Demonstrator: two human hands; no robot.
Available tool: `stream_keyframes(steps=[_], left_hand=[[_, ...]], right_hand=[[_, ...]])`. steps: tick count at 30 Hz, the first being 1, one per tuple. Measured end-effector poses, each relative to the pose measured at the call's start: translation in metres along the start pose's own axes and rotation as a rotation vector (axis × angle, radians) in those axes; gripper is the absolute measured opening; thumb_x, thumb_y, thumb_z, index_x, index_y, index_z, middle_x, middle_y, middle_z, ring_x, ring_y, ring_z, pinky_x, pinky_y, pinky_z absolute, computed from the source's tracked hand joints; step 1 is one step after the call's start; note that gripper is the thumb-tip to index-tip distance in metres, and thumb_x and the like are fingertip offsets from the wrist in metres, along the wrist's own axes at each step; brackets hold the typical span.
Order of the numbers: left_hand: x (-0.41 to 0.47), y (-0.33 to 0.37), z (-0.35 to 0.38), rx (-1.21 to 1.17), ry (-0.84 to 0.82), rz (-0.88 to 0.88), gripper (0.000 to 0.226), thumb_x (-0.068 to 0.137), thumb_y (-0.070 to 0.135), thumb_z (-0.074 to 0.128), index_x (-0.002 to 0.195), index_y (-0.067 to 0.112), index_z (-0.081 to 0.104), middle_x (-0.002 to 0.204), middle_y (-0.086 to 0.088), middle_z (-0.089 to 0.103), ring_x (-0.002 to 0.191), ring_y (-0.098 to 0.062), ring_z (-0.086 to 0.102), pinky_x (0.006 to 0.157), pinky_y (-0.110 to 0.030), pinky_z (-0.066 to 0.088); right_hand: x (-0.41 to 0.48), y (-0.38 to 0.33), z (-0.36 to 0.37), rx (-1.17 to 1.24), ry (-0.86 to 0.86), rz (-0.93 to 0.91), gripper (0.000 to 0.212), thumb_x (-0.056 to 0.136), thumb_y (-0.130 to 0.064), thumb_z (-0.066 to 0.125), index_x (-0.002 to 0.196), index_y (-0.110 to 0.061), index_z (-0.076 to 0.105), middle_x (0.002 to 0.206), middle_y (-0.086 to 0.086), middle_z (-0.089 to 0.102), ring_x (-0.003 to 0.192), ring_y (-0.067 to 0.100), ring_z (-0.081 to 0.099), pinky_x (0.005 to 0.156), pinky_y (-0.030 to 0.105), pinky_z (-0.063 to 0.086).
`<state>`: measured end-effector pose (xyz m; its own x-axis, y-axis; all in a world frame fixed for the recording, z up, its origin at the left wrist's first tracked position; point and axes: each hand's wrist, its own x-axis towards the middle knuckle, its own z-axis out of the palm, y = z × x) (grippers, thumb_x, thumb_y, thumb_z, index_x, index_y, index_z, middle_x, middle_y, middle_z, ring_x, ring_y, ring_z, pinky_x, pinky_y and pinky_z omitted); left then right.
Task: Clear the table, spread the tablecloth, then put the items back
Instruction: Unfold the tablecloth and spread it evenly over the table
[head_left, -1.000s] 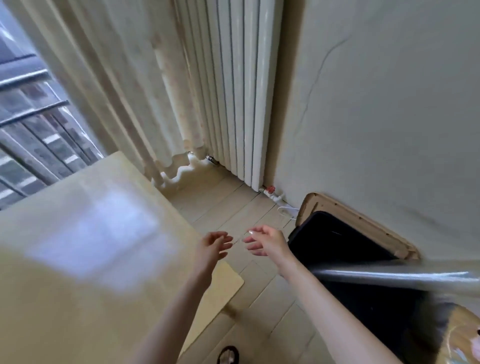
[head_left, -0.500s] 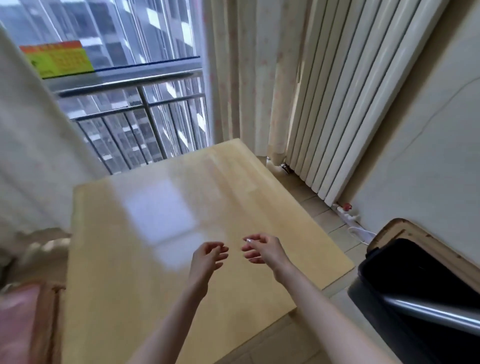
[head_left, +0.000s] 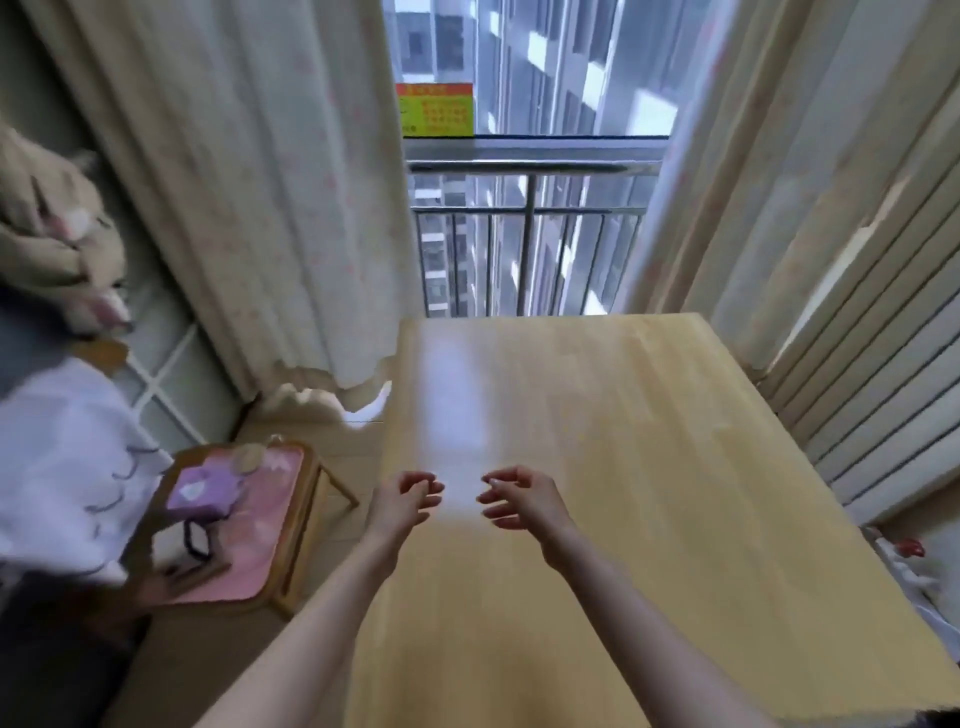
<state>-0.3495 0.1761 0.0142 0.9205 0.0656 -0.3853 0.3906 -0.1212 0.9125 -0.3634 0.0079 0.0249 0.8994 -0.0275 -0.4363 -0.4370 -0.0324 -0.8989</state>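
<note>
The light wooden table (head_left: 649, 467) fills the middle and right of the head view, its top bare and glossy. My left hand (head_left: 402, 501) and my right hand (head_left: 519, 496) hover side by side over its near-left part, fingers loosely curled and apart, holding nothing. To the left stands a small wooden stool (head_left: 298, 545) with a pink cushion, bearing a purple box (head_left: 202, 488) and a black-rimmed item (head_left: 195, 538). A white cloth (head_left: 57, 467) lies bunched at the far left.
Pale curtains (head_left: 270, 197) hang left and right of a window with a metal railing (head_left: 524, 208). A white radiator (head_left: 872, 374) runs along the right side of the table. A beige bundle (head_left: 57, 244) sits at upper left.
The view has swung left from the radiator corner and a black bin to face the table and window. Both hands stay together, empty, now over the table top.
</note>
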Motion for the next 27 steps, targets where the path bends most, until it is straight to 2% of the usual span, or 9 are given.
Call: stream_keyframes(steps=[6, 8, 11, 13, 15, 20, 24, 27], left_hand=[[0.008, 0.002, -0.101, -0.031, 0.177, 0.010, 0.016, 0.098, 0.002, 0.038, 0.100, 0.007, 0.054, 0.097, -0.013, 0.064, 0.073, -0.013, 0.059, 0.058, -0.019, 0.046], [0.014, 0.003, -0.144, -0.033, 0.257, 0.021, 0.017, 0.098, 0.002, 0.039, 0.104, 0.005, 0.055, 0.092, -0.009, 0.063, 0.074, -0.011, 0.059, 0.055, -0.015, 0.048], [0.031, -0.004, -0.217, -0.032, 0.360, 0.021, 0.018, 0.097, 0.005, 0.042, 0.096, 0.009, 0.059, 0.088, -0.007, 0.065, 0.077, -0.014, 0.061, 0.062, -0.020, 0.048], [0.050, -0.009, -0.266, -0.046, 0.422, 0.016, 0.021, 0.096, 0.004, 0.043, 0.085, 0.013, 0.058, 0.085, -0.008, 0.065, 0.076, -0.019, 0.062, 0.060, -0.022, 0.048], [0.066, -0.010, -0.312, -0.064, 0.468, 0.007, 0.026, 0.096, 0.000, 0.040, 0.080, 0.015, 0.054, 0.082, -0.007, 0.062, 0.070, -0.016, 0.059, 0.053, -0.019, 0.047], [0.107, -0.020, -0.426, -0.025, 0.497, -0.028, 0.020, 0.096, 0.002, 0.041, 0.087, 0.012, 0.056, 0.093, -0.011, 0.065, 0.080, -0.023, 0.060, 0.062, -0.023, 0.046], [0.133, -0.027, -0.507, 0.026, 0.495, -0.073, 0.017, 0.097, 0.006, 0.043, 0.103, 0.005, 0.059, 0.101, -0.011, 0.065, 0.088, -0.023, 0.062, 0.065, -0.021, 0.048], [0.153, -0.035, -0.557, 0.078, 0.523, -0.115, 0.013, 0.097, 0.011, 0.045, 0.103, 0.011, 0.057, 0.106, -0.010, 0.066, 0.090, -0.020, 0.063, 0.069, -0.024, 0.049]], right_hand=[[0.025, -0.029, 0.102, -0.062, -0.194, -0.031, 0.013, 0.093, -0.011, 0.052, 0.099, -0.008, 0.064, 0.087, 0.014, 0.068, 0.071, 0.024, 0.061, 0.061, 0.023, 0.050], [0.032, -0.037, 0.144, -0.095, -0.262, -0.033, 0.014, 0.094, -0.011, 0.052, 0.101, -0.007, 0.064, 0.087, 0.014, 0.067, 0.068, 0.022, 0.060, 0.059, 0.022, 0.049], [0.044, -0.051, 0.208, -0.140, -0.341, -0.045, 0.018, 0.094, -0.011, 0.052, 0.107, -0.003, 0.062, 0.081, 0.009, 0.065, 0.064, 0.017, 0.058, 0.058, 0.021, 0.047], [0.056, -0.062, 0.253, -0.154, -0.374, -0.071, 0.017, 0.094, -0.010, 0.052, 0.105, -0.003, 0.062, 0.080, 0.008, 0.065, 0.063, 0.017, 0.057, 0.058, 0.022, 0.046], [0.073, -0.072, 0.302, -0.155, -0.400, -0.093, 0.013, 0.093, -0.008, 0.052, 0.101, -0.006, 0.062, 0.082, 0.011, 0.065, 0.063, 0.018, 0.058, 0.057, 0.022, 0.046], [0.115, -0.093, 0.430, -0.160, -0.406, -0.089, 0.009, 0.092, -0.009, 0.054, 0.089, -0.013, 0.061, 0.077, 0.006, 0.066, 0.062, 0.017, 0.058, 0.058, 0.023, 0.047], [0.138, -0.104, 0.512, -0.184, -0.411, -0.073, 0.012, 0.091, -0.007, 0.053, 0.086, -0.014, 0.062, 0.077, 0.008, 0.065, 0.061, 0.019, 0.058, 0.057, 0.023, 0.047], [0.155, -0.107, 0.557, -0.234, -0.435, -0.048, 0.011, 0.091, -0.006, 0.053, 0.089, -0.010, 0.063, 0.077, 0.010, 0.066, 0.058, 0.018, 0.058, 0.054, 0.021, 0.047]])
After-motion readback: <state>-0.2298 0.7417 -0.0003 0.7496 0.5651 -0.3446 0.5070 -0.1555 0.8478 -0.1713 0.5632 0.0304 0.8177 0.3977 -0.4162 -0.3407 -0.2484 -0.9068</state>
